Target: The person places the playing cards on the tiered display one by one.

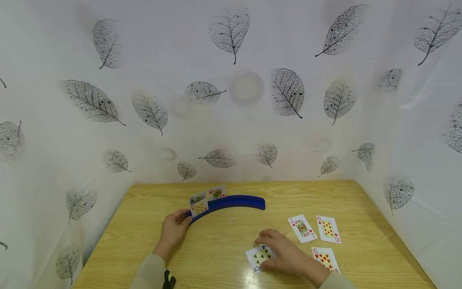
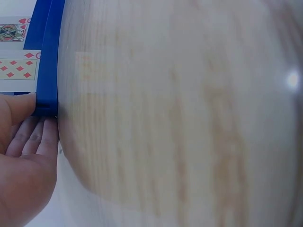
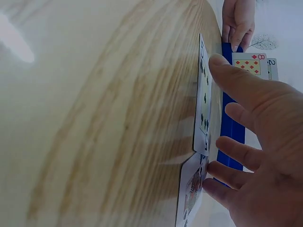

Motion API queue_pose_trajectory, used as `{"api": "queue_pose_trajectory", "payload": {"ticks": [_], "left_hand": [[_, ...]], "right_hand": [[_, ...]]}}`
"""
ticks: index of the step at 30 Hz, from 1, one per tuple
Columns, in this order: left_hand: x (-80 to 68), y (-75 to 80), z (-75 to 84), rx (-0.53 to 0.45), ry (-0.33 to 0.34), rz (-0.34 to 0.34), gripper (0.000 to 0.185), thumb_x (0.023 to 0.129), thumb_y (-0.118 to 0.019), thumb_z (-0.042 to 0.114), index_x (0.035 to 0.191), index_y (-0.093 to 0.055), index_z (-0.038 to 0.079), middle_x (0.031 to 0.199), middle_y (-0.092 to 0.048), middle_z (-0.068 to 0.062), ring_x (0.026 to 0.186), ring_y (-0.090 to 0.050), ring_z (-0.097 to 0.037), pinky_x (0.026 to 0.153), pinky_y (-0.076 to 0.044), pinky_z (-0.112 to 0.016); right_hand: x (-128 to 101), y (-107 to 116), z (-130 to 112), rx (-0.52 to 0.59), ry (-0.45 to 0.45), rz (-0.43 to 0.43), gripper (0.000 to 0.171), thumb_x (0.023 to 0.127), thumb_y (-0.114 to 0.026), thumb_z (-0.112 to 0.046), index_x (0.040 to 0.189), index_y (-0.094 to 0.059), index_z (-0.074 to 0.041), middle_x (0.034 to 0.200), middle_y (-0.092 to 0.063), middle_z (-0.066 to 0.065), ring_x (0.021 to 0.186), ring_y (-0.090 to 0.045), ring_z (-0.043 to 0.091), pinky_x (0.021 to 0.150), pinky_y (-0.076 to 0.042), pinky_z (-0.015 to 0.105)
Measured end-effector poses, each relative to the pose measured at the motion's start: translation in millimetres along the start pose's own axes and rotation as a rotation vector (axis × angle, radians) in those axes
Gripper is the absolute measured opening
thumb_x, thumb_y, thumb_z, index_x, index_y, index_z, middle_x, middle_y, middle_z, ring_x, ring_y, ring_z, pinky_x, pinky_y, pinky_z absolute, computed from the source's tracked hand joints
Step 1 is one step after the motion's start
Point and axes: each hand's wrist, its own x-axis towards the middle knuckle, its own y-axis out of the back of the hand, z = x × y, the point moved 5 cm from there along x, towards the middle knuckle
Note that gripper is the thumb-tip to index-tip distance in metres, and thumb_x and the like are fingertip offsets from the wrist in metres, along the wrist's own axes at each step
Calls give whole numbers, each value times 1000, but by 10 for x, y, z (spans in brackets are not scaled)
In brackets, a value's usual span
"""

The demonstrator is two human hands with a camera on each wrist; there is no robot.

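Observation:
At the left end of a curved blue card holder (image 1: 236,200), my left hand (image 1: 175,228) grips the tip, its thumb on the face and fingers at the end in the left wrist view. Standing in that holder are the eight of diamonds (image 3: 248,65), a black two (image 3: 271,69) behind it and a red face card of hearts (image 2: 13,32). My right hand (image 1: 285,255) hovers over a five of clubs (image 1: 257,259) on the table, thumb and fingers spread around it. Whether they touch the card I cannot tell.
To the right lie a jack of diamonds (image 1: 302,228), a ten of diamonds (image 1: 328,229) and a ten of hearts (image 1: 323,257), face up on the wooden table (image 1: 216,249). A white sheet with leaf prints (image 1: 231,128) encloses the back and sides.

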Motion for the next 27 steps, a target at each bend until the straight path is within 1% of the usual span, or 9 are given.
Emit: {"api": "queue_pose_trajectory", "payload": {"ticks": [8,14,18,24,27], "left_hand": [[-13,6,-17,-3,16,-7,33,100,-68,1,133,-68,-4,127,-71,-26,121,-69,-40,96,-64,-38],[-7,7,-11,-1,6,-2,33,100,-69,1,132,-68,-4,127,-72,-26,120,-70,-40,96,-64,-37],[-4,5,-4,-2,3,0,33,99,-69,1,132,-68,-5,126,-72,-27,120,-70,-40,95,-64,-37],[-1,-1,12,15,-9,13,32,99,-70,0,130,-70,-4,125,-73,-25,118,-71,-38,97,-63,-36],[-2,-3,15,23,-13,18,31,98,-70,0,129,-71,-4,124,-73,-25,117,-72,-38,97,-63,-36]], "right_hand": [[-10,-53,10,-72,10,8,58,86,-84,-48,136,-69,-22,150,-57,16,138,-54,42,111,-49,64],[-15,-75,6,-118,25,27,54,88,-81,-51,131,-72,-19,147,-59,14,138,-55,41,112,-48,64],[-13,-73,1,-115,25,36,49,88,-81,-52,125,-75,-19,146,-60,13,138,-55,40,113,-47,64],[-4,-59,-4,-98,7,18,54,89,-81,-51,129,-73,-16,146,-60,13,139,-54,41,113,-47,64],[1,-52,-14,-106,3,19,53,88,-82,-51,127,-74,-16,145,-61,13,138,-55,40,112,-48,63]]}}
